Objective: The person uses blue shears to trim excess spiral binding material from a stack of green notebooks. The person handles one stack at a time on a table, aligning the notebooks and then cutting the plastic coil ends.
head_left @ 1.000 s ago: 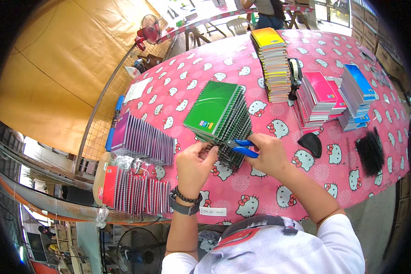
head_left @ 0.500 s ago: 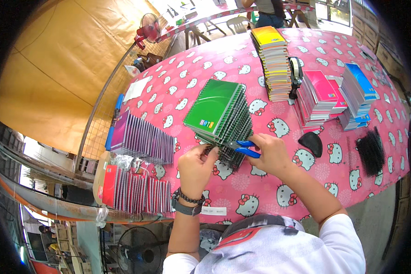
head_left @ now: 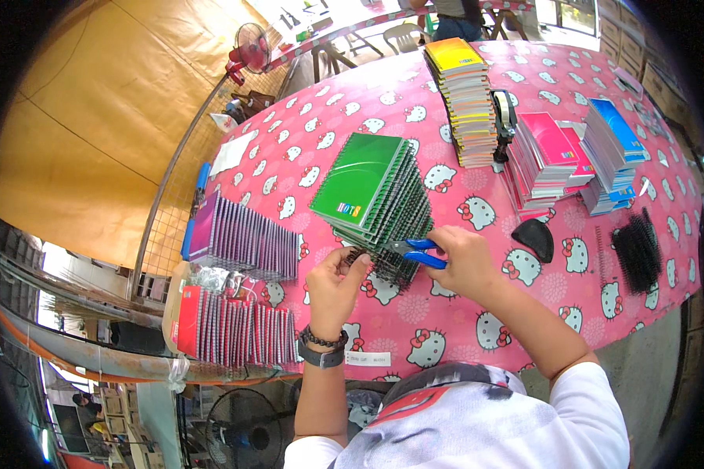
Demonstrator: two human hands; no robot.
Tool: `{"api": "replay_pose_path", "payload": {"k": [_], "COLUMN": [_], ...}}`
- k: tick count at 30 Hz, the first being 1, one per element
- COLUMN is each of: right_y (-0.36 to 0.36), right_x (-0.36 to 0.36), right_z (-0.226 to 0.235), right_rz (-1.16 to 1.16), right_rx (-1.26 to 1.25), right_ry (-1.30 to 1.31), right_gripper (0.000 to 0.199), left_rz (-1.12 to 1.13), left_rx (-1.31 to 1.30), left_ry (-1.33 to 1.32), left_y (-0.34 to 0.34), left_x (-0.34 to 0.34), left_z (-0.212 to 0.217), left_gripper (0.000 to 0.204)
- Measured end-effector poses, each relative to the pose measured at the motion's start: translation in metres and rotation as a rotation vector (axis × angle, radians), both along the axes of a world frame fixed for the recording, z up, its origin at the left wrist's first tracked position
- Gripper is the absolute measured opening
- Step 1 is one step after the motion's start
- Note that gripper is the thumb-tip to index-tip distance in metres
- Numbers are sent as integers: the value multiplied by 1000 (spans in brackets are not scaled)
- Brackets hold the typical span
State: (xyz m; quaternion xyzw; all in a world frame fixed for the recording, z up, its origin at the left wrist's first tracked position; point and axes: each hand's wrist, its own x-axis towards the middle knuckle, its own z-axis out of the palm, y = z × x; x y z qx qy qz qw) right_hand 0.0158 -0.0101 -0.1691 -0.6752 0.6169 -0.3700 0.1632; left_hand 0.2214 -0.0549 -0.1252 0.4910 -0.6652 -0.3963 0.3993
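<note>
A stack of green spiral notebooks (head_left: 358, 181) stands in front of me, its black coils along the right and near sides. My left hand (head_left: 335, 285) is at the stack's near lower corner, thumb and fingers pinched on a dark spiral wire (head_left: 355, 255). In my right hand (head_left: 463, 262) is a pair of blue-handled pliers (head_left: 424, 258), its fingers wrapped round the handles. The pliers' jaws reach left to the coils at the near side of the stack. Exactly what lies between the jaws is too small to make out.
Purple notebooks (head_left: 246, 238) and red notebooks (head_left: 235, 327) stand in rows at left. Yellow (head_left: 463, 102), pink (head_left: 544, 160) and blue (head_left: 614, 156) stacks are farther right, beside a tape dispenser (head_left: 504, 125). Loose black coils (head_left: 637, 252) and a black rounded object (head_left: 533, 240) lie at right.
The view has shifted slightly. Both hands stay at the near corner of the green stack, the pliers still in the right hand, with only small finger movement in the left.
</note>
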Motion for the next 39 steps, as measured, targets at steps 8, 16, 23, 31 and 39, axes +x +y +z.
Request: {"api": "replay_pose_path", "payload": {"k": [8,16,23,31,39], "right_y": [0,4,1,3,1], "right_x": [-1,-5,-1,-5,4], "right_z": [1,-3,-3,-13,-9], "right_rz": [-2,26,27,20,53], "right_rx": [-276,-150,-282,-161,-122], "right_ry": [152,38,141,86,127], "right_gripper": [34,36,33,37,31], "left_rz": [-49,-18,-82,-42,-91], "left_rx": [66,176,80,271,279], "left_ry": [-106,183,137,320,281], "left_y": [6,2,3,5,1], "left_x": [-7,0,-10,-4,0], "left_z": [4,-6,-28,-25,-30], "left_gripper": [25,22,22,21,19]}}
